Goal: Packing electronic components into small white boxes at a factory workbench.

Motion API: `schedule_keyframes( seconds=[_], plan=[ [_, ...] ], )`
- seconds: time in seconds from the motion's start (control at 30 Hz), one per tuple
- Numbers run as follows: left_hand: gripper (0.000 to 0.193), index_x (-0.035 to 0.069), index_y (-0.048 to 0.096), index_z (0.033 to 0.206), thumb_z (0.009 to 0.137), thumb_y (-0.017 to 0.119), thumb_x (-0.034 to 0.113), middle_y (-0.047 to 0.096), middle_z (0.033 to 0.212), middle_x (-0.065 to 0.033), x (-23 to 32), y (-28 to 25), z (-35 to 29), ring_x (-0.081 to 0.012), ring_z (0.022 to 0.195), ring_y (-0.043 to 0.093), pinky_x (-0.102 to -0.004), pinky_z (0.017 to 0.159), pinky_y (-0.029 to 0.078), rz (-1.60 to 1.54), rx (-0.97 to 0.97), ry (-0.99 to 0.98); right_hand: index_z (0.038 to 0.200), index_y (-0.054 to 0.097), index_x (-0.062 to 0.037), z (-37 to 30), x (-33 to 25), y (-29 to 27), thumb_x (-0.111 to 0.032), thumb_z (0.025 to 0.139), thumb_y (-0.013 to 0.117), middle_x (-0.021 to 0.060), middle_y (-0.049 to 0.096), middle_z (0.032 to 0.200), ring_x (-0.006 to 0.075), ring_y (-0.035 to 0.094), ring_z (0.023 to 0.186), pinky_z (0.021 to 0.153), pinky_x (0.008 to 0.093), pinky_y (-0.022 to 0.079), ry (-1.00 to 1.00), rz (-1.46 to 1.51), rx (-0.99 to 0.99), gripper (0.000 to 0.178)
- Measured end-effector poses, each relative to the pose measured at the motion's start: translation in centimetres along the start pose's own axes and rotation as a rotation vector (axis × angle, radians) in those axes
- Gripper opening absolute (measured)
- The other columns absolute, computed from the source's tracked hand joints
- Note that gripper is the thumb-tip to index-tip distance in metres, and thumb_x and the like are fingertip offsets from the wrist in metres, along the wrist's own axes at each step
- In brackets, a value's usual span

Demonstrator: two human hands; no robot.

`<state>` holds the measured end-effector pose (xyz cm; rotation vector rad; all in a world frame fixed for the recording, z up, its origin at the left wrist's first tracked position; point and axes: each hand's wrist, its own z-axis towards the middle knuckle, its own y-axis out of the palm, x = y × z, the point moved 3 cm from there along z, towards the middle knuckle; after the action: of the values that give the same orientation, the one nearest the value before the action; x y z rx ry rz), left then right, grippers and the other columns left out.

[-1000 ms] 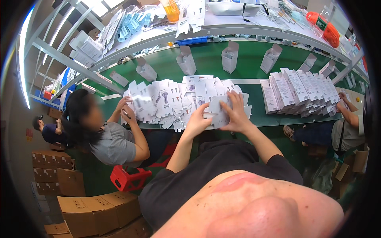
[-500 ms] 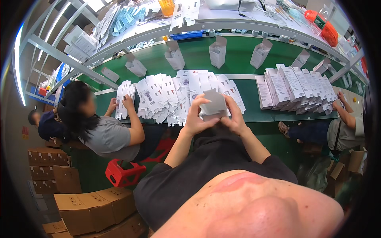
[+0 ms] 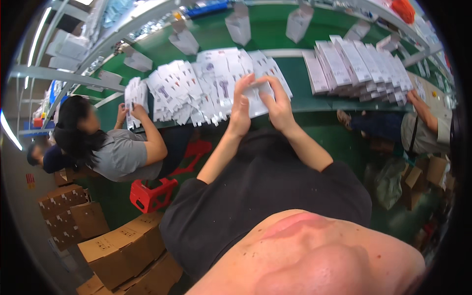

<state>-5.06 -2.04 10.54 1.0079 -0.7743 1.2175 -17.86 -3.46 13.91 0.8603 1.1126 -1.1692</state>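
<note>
Between both palms I hold a small white carton (image 3: 256, 102), partly hidden by my fingers. My left hand (image 3: 240, 114) is wrapped along its left side, fingers pointing away from me. On the other side my right hand (image 3: 279, 107) grips it, with its fingers bent over the top. Just beyond and left of my hands lies a spread pile of flat printed white cartons (image 3: 182, 91) on the green table. More flat cartons (image 3: 223, 66) lie right behind my hands.
Stacked white boxes (image 3: 351, 64) stand at right. Opened cartons (image 3: 238, 27) stand in a row on the green belt (image 3: 211, 37). A co-worker in grey (image 3: 123, 155) handles cartons at left; another person (image 3: 427, 130) sits at right. A red stool (image 3: 153, 194) and brown boxes (image 3: 123, 250) are at lower left.
The view has shifted, so the table sits higher in the picture. The carton has turned in my hands, and my fingers now cover more of it.
</note>
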Motion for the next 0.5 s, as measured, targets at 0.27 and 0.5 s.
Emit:
schedule_keyframes(
  seconds=[0.27, 0.5],
  plan=[
    [0.04, 0.005, 0.054, 0.129, 0.09, 0.05, 0.009, 0.036, 0.151, -0.0178, 0.4, 1.1, 0.0, -0.0366, 0.137, 0.037, -0.0465, 0.117, 0.027, 0.107, -0.162, -0.125, 0.124, 0.056, -0.0023, -0.3, 0.9, -1.6, -0.006, 0.084, 0.047, 0.0121, 0.059, 0.122, 0.0243, 0.055, 0.106, 0.097, 0.033, 0.041, 0.095, 0.01, 0.05, 0.041],
    [0.043, 0.005, 0.054, 0.127, 0.084, 0.06, 0.012, 0.036, 0.151, -0.0184, 1.2, 1.6, 0.3, -0.0375, 0.136, 0.038, -0.0477, 0.116, 0.028, 0.043, -0.168, -0.217, 0.124, 0.056, -0.0022, -0.6, 1.3, -3.0, -0.008, 0.083, 0.049, 0.0123, 0.059, 0.124, 0.0232, 0.055, 0.106, 0.097, 0.0316, 0.041, 0.127, 0.04, 0.012, 0.042]
  ],
)
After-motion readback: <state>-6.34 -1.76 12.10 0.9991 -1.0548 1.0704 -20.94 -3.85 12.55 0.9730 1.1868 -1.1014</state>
